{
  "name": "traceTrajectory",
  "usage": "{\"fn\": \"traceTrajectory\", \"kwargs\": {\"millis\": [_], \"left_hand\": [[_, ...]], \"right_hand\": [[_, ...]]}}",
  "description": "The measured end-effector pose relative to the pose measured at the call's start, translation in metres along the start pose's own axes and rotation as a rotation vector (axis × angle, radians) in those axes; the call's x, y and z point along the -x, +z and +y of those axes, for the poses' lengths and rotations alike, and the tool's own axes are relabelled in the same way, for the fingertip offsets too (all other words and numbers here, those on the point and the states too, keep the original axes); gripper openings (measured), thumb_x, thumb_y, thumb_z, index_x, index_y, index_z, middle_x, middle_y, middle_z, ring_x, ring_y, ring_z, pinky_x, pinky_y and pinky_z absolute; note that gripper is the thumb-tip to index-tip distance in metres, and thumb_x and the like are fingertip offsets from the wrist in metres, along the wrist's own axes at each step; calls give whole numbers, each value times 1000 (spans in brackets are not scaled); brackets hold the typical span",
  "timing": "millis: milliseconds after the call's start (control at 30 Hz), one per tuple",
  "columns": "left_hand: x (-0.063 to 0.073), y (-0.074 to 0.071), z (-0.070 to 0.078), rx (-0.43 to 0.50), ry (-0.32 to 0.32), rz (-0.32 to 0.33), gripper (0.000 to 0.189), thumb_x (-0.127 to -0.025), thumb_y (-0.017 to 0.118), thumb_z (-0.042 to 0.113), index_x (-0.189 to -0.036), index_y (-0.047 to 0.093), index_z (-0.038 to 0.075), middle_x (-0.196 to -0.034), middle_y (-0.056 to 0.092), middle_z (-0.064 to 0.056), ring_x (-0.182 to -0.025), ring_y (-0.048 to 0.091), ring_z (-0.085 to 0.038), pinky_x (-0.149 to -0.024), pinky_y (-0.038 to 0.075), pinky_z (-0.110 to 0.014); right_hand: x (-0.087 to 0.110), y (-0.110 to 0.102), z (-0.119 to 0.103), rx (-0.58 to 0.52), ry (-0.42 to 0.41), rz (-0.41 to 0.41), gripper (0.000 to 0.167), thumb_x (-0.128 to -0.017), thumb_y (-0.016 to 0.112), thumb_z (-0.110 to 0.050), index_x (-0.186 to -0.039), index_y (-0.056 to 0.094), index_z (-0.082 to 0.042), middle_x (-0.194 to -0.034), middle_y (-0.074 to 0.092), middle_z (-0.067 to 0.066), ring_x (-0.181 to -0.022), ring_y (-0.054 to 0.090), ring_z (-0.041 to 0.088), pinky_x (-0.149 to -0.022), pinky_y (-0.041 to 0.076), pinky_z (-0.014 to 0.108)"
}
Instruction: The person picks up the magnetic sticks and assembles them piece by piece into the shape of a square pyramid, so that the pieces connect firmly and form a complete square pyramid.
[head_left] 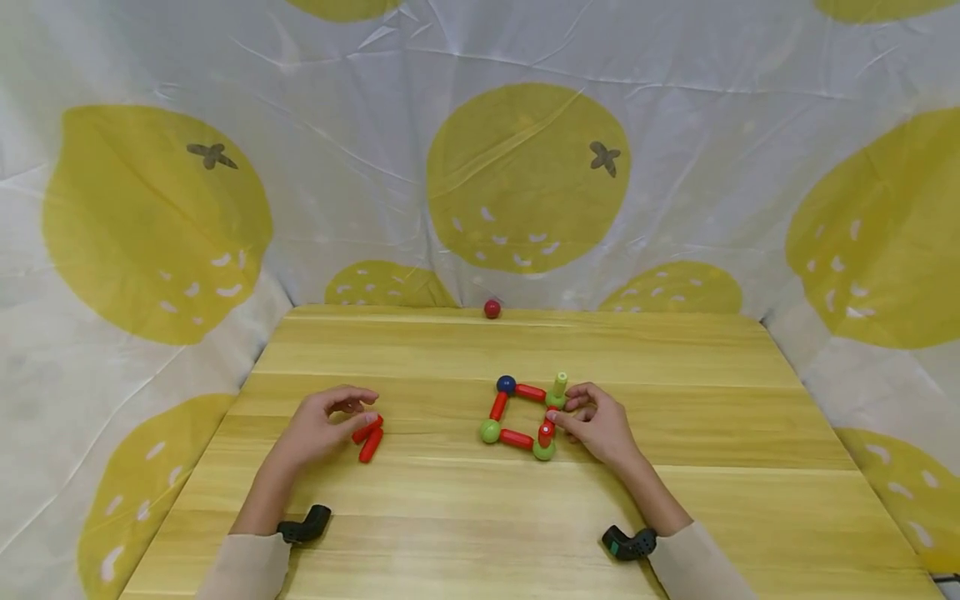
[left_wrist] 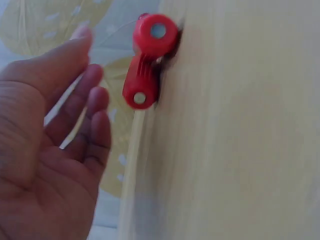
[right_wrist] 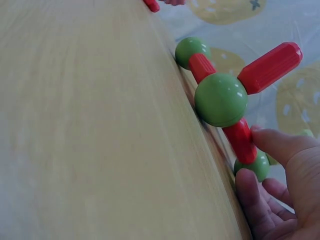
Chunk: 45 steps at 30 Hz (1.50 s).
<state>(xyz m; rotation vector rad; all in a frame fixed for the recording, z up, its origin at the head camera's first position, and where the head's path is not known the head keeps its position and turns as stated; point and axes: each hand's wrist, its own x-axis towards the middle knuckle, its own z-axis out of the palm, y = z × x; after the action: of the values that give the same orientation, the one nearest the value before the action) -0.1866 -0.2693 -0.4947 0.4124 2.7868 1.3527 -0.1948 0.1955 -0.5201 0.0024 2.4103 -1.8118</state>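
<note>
Square frame (head_left: 516, 439) of red rods and balls lies on the table (head_left: 450, 517) between 12 and 1 o'clock from you. Reading its corners as a dial with 12 pointing away from you, a blue ball (head_left: 506, 385) sits at 11, a green ball (head_left: 555, 402) at 2, another green one at 5 and a third at 8. On the 5 o'clock ball stands an upright red rod (head_left: 545, 435); a light green rod (head_left: 560, 385) rises from the 2 o'clock ball.

Your right hand (head_left: 606, 429) comes in from the frame's 3 o'clock side, thumb on the rod there, fingers narrowed around its far end and the green ball. Your left hand (head_left: 318, 425) hovers with thumb and fingers apart, gripping nothing, just above two loose red rods (head_left: 371, 446) at the frame's 9 o'clock, lying close together. Toward 11 o'clock, a red ball (head_left: 492, 309) rests at the table's far edge, near the lemon-print cloth (head_left: 337, 167).
</note>
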Motion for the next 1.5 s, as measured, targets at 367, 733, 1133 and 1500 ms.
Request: {"fn": "traceTrajectory", "kwargs": {"millis": [367, 733, 1133, 1500], "left_hand": [[0, -5, -14, -15, -53, -105, 28, -93, 79, 31, -118, 76, 18, -99, 74, 1, -87, 66, -10, -76, 56, -23], [-10, -3, -15, -44, -33, -48, 37, -98, 72, 25, -132, 69, 11, -115, 76, -1, -99, 72, -12, -85, 58, -20], [-11, 1, -15, -135, 22, -19, 31, -95, 76, 25, -123, 74, 12, -112, 78, -2, -92, 73, -13, -80, 59, -24], [-13, 4, -11, -76, -22, -11, 37, -94, 78, 27, -129, 72, 18, -122, 75, 0, -105, 73, -18, -88, 58, -22]], "right_hand": [[-3, -1, 13, 8, -35, 26, 50, -83, 89, -28, -118, 61, -5, -107, 62, 17, -69, 67, 16, -59, 62, 32], [-5, -1, 8, 8, -24, 4, 51, -85, 87, -15, -122, 58, 3, -110, 62, 25, -70, 67, 21, -59, 62, 36], [-4, 0, 11, 40, -55, 19, 54, -80, 92, -26, -118, 61, -4, -105, 64, 17, -66, 66, 18, -57, 61, 31], [4, -1, -8, 41, -39, -1, 51, -83, 88, -17, -121, 60, 2, -107, 64, 23, -66, 65, 16, -59, 62, 35]]}}
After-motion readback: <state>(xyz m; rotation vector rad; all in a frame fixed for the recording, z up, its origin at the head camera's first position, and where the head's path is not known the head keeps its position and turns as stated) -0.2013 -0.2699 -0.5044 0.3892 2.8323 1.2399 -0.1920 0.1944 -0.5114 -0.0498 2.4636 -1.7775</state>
